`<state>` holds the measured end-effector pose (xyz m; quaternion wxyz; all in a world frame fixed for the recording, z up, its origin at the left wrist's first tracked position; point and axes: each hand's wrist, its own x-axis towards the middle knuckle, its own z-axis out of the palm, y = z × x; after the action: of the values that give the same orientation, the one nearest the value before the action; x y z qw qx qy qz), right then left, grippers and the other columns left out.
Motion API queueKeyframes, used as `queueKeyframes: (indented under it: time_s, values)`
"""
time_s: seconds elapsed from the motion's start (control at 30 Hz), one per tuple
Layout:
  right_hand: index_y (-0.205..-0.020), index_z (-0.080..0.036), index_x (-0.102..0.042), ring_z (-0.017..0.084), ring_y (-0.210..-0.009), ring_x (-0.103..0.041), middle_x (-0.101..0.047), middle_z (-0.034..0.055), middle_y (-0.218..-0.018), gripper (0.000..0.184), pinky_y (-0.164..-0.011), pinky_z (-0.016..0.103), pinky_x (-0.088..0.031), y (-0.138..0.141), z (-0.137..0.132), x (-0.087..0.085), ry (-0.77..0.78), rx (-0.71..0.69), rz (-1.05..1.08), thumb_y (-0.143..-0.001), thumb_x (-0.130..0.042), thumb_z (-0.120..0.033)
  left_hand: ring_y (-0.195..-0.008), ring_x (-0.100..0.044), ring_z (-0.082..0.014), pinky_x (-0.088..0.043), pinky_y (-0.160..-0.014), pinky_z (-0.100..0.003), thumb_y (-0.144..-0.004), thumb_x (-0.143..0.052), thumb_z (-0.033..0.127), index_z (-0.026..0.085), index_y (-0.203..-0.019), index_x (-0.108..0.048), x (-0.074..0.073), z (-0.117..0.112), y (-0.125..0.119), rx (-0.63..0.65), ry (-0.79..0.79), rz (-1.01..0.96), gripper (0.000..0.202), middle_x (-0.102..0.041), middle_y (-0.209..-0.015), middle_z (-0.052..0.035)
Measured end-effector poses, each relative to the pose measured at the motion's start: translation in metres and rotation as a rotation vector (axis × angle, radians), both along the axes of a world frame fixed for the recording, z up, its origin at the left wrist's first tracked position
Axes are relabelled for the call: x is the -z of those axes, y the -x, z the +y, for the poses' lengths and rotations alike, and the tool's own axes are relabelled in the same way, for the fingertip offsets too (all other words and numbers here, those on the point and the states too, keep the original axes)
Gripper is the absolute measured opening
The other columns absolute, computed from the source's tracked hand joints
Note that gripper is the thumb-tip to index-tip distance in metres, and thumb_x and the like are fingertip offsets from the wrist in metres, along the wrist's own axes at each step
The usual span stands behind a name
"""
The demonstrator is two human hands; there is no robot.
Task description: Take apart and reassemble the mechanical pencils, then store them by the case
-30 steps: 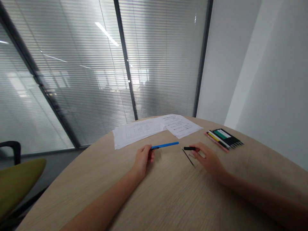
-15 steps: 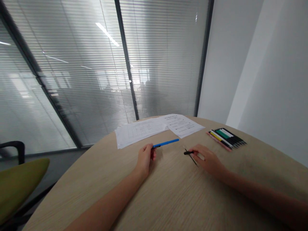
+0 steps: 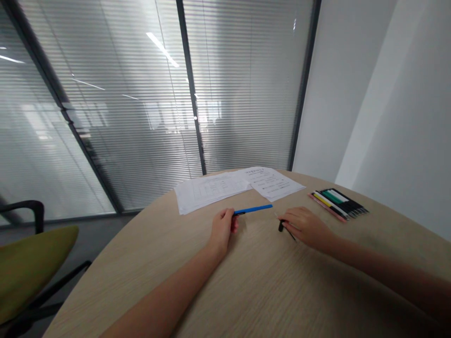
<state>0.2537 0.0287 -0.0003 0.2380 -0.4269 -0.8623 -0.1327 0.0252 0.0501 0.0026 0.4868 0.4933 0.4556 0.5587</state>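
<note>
My left hand (image 3: 225,226) is closed around the near end of a blue pen barrel (image 3: 255,209), which points right just above the round wooden table (image 3: 246,291). My right hand (image 3: 305,225) rests on the table with its fingers curled over a small black pen part (image 3: 281,226). A thin dark refill (image 3: 291,234) lies on the table under that hand. The two hands are about a hand's width apart.
Printed paper sheets (image 3: 232,185) lie at the table's far edge. A row of several pens (image 3: 340,203) lies at the right. A green chair (image 3: 31,263) stands at the left, beside a glass wall with blinds (image 3: 141,103).
My right hand has turned the black part from lying level to pointing down and closed more over it. The left hand and blue barrel kept their place on the table; the view shifted slightly.
</note>
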Motion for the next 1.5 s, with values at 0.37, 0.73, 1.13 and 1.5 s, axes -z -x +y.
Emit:
queueKeyframes:
  time_s: [0.37, 0.73, 1.13, 1.5]
  values:
    - [-0.093, -0.016, -0.058, 0.016, -0.067, -0.055, -0.061, 0.0046, -0.07, 0.024, -0.068, 0.032, -0.04, 0.002, -0.008, -0.017, 0.015, 0.032, 0.029, -0.077, -0.039, -0.02, -0.032, -0.036, -0.0066, -0.027, -0.034, -0.018, -0.067, -0.044, 0.033, 0.016, -0.049, -0.046, -0.002, -0.004, -0.003, 0.022, -0.017, 0.092, 0.024, -0.041, -0.036, 0.0053]
    - [-0.101, -0.015, -0.051, 0.016, -0.069, -0.054, -0.059, 0.0057, -0.074, 0.028, -0.069, 0.031, -0.043, -0.014, -0.026, 0.019, -0.019, 0.14, 0.228, -0.077, -0.038, -0.017, -0.031, -0.035, -0.0061, -0.026, -0.034, -0.018, -0.065, -0.049, 0.034, 0.016, -0.047, -0.045, -0.012, 0.004, 0.007, -0.051, -0.057, 0.26, 0.025, -0.041, -0.035, 0.0061]
    - [-0.098, -0.015, -0.051, 0.017, -0.076, -0.056, -0.061, 0.0073, -0.08, 0.025, -0.072, 0.034, -0.042, -0.012, -0.023, 0.023, -0.073, 0.099, 0.189, -0.077, -0.038, -0.013, -0.029, -0.035, -0.0063, -0.027, -0.035, -0.018, -0.063, -0.05, 0.036, 0.017, -0.047, -0.044, -0.039, 0.011, 0.026, -0.021, -0.2, 0.512, 0.026, -0.042, -0.031, 0.0062]
    - [-0.09, -0.014, -0.055, 0.018, -0.079, -0.052, -0.061, 0.008, -0.082, 0.019, -0.073, 0.032, -0.038, -0.01, -0.025, 0.016, -0.253, 0.018, 0.081, -0.078, -0.04, -0.012, -0.03, -0.034, -0.0068, -0.027, -0.036, -0.019, -0.064, -0.048, 0.038, 0.017, -0.041, -0.042, -0.036, 0.012, 0.027, -0.058, -0.201, 0.422, 0.031, -0.04, -0.03, 0.0048]
